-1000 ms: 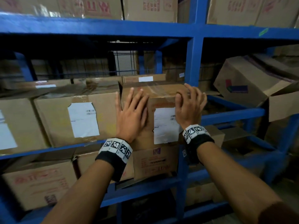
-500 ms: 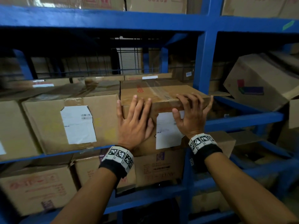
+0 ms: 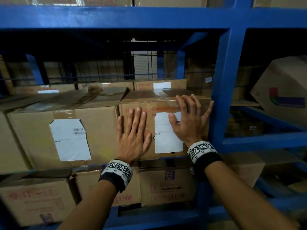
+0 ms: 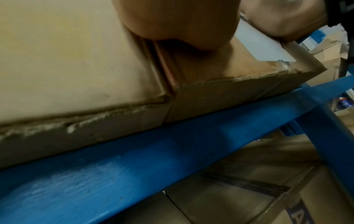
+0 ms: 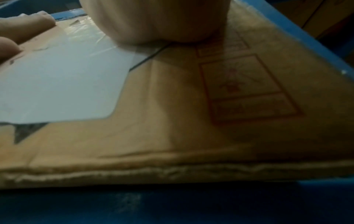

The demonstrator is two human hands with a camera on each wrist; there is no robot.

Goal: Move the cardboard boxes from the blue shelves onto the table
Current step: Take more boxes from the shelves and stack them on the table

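While the cardboard box (image 3: 149,105) sits at the blue shelf's (image 4: 172,151) right end, the left hand (image 3: 132,135) presses its front, fingers (image 3: 137,120) straight together; the right hand's (image 3: 187,123) spread fingers hook its top edge.

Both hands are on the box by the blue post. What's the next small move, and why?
Probably draw the box out a little with the right hand, whose fingers hook over its top front edge. The left hand lies flat on the front, and the neighbouring box sits close against it, leaving no side grip.
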